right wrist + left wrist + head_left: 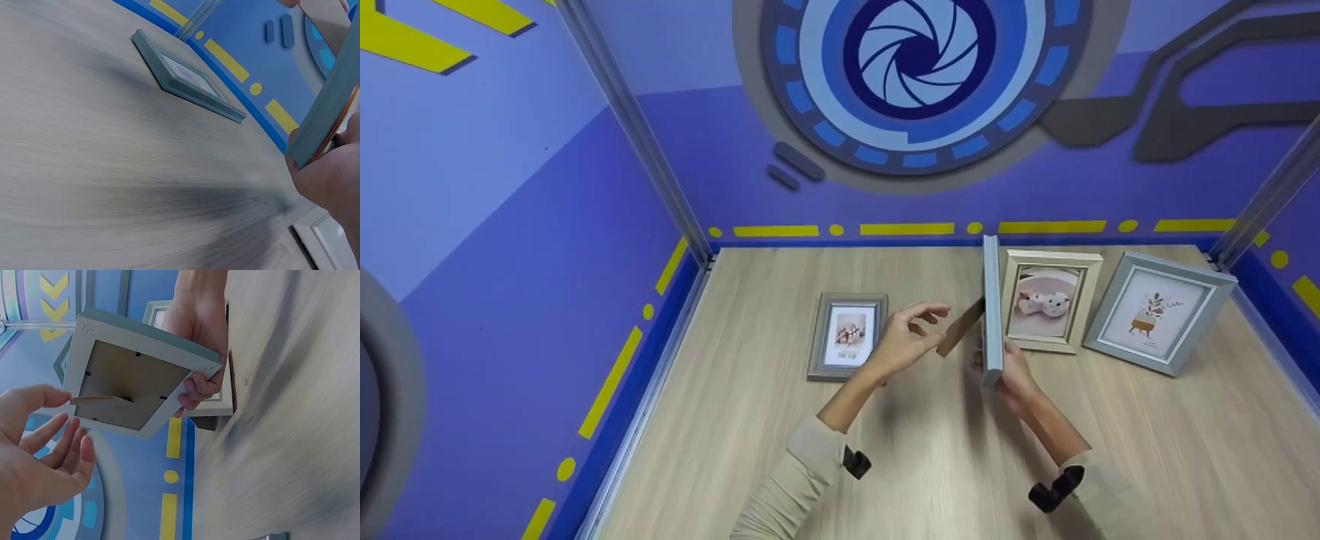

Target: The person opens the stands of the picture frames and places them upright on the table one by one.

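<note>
My right hand (1015,379) grips the lower edge of a blue-grey picture frame (992,311), held upright and edge-on above the table. Its brown backing (135,379) faces left in the left wrist view, with small dark clips around it. From that backing a stand flap (961,328) sticks out. My left hand (905,339) is at the flap's outer end, a fingertip at its edge, the other fingers loosely spread. Part of the right hand is hidden behind the frame.
A small grey-brown picture frame (817,337) lies face up at left. A cream frame (1072,300) and another blue-grey frame (1192,360) stand at right. Behind them rises a blue patterned wall (697,165). The wooden table (720,330) lies beneath.
</note>
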